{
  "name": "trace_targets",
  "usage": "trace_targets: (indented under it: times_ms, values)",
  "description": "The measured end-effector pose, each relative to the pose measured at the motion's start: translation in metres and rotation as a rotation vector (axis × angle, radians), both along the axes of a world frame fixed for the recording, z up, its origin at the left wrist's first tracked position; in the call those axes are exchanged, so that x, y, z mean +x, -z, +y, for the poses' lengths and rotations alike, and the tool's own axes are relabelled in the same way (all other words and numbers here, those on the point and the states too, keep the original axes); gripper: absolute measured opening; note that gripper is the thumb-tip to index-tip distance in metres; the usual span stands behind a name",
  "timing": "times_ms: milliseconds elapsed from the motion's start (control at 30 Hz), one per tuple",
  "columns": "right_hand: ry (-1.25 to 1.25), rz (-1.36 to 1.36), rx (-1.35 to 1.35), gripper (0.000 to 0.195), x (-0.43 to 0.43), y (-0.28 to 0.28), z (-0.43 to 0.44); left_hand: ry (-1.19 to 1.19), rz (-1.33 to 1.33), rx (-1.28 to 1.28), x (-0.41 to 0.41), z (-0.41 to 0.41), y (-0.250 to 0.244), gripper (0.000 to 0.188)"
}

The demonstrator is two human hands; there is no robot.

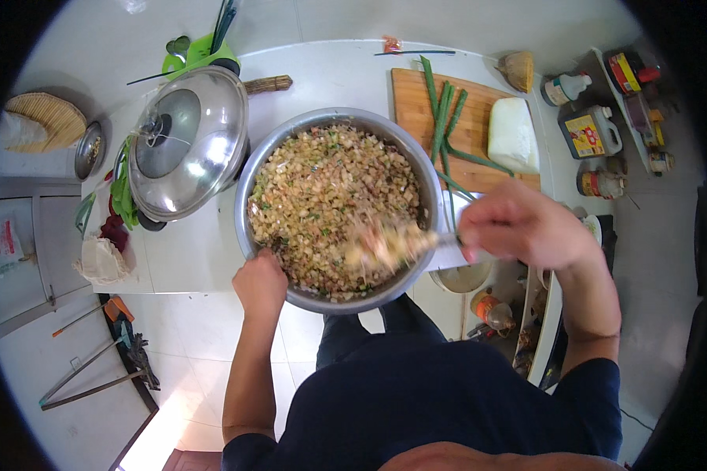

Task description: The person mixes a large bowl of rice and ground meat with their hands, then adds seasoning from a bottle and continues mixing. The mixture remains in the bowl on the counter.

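Note:
A large stainless-steel basin [342, 306] stands at the counter's front edge, filled with a finely diced mixture [324, 182] flecked with green. My left hand [260, 284] grips the basin's rim at its lower left. Over the right side of the basin, my right hand [509, 226] holds a utensil by its handle [449, 239]. Its far end is hidden under a heaped, motion-blurred portion of the mixture, so its exact kind cannot be told.
Left of the basin sits a lidded metal pan [218, 153] beside leafy greens [121, 197]. A wooden cutting board [409, 106] at the right carries green onion stalks [442, 120] and a large white vegetable piece [514, 135]. Bottles and a jug [589, 132] line the right side.

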State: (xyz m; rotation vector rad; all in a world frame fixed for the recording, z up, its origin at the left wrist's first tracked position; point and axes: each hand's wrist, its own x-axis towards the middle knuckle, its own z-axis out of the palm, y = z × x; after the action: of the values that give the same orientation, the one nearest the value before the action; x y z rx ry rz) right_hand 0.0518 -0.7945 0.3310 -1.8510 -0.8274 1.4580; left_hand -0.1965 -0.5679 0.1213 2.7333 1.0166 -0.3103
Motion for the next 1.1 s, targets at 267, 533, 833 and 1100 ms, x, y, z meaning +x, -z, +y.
trace_targets:
  times_ms: [267, 533, 833, 1100]
  values:
    - [-0.223, 0.005, 0.328, 0.011, 0.002, -0.047, -0.003, 0.031, -0.072, -0.003, 0.000, 0.003, 0.009, 0.015]
    - [-0.241, -0.067, 0.488, 0.013, 0.009, -0.033, 0.006, 0.014, -0.060, 0.000, -0.005, 0.002, 0.011, 0.014]
    - [-0.182, -0.170, 0.411, 0.006, 0.004, -0.016, 0.023, 0.048, -0.073, -0.019, -0.004, 0.005, 0.009, 0.006]
    - [-0.360, -1.143, 0.177, 0.009, -0.018, 0.118, 0.021, -0.014, -0.055, -0.116, -0.001, 0.004, -0.003, 0.005]
